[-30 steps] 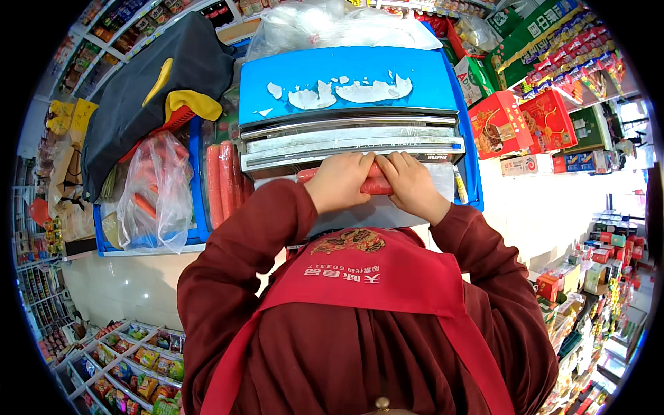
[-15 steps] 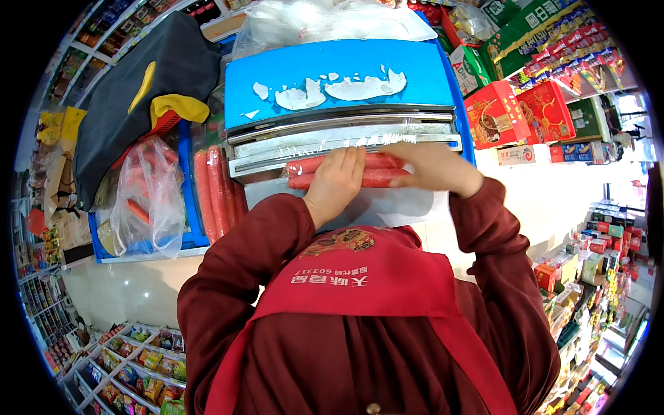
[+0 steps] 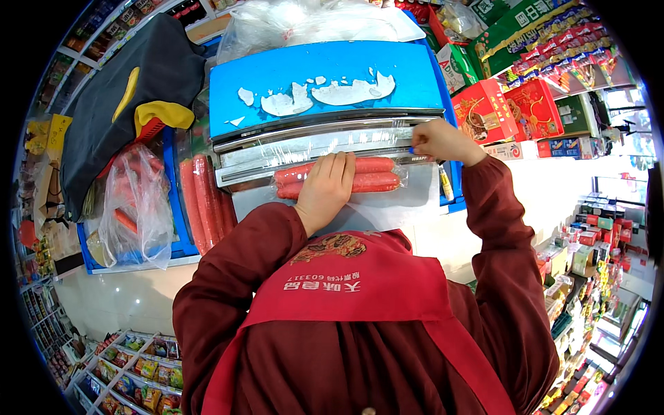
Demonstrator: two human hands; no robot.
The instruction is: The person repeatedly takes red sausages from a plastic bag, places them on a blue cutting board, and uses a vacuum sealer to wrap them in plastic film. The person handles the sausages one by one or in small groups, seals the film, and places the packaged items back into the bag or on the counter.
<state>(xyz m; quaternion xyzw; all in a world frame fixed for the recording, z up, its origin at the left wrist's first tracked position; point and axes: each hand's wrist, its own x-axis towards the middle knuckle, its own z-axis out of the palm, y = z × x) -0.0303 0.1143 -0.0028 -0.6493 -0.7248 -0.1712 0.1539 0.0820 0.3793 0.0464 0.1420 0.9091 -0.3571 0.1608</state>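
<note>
From here I see the left hand point(image 3: 326, 188) flat on the red sausages point(image 3: 375, 182), the right hand point(image 3: 443, 142) pinching a blue slider point(image 3: 412, 150); I'd slide evenly, film point(image 3: 304, 147) taut

A shop, shown by its crowded shelves point(image 3: 78, 57), colourful packets point(image 3: 150, 359) and red boxes point(image 3: 535, 109).

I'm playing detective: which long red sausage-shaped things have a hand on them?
The clear plastic-wrapped red pair under the bare left hand; the other red ones, farther left, are untouched.
</note>
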